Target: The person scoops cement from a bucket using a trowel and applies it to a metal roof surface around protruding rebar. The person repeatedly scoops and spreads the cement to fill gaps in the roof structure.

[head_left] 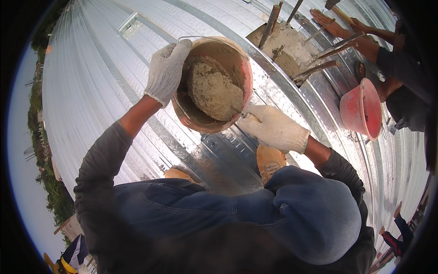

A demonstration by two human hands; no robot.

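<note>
A reddish bucket (247, 75) caked with grey mortar is held above the metal decking, its mouth facing me. Wet mortar (212, 89) sits heaped inside. My left hand (168, 71), in a knitted white glove, is closed on the bucket's left rim, near the thin wire handle (200, 36). At the lower right rim, my gloved right hand (276, 129) is closed round the grip of what looks like a trowel (244, 113). A short piece of its metal neck shows; the blade is hidden under the mortar.
Steel bars (270, 26) jut from a rough concrete opening (292, 45) at the upper right. Beyond it, a co-worker's hand (329, 23) rests near the decking, beside a hammer-like tool (342, 16). A second red bucket (353, 109) lies tilted. Ribbed metal sheets (91, 100) spread around.
</note>
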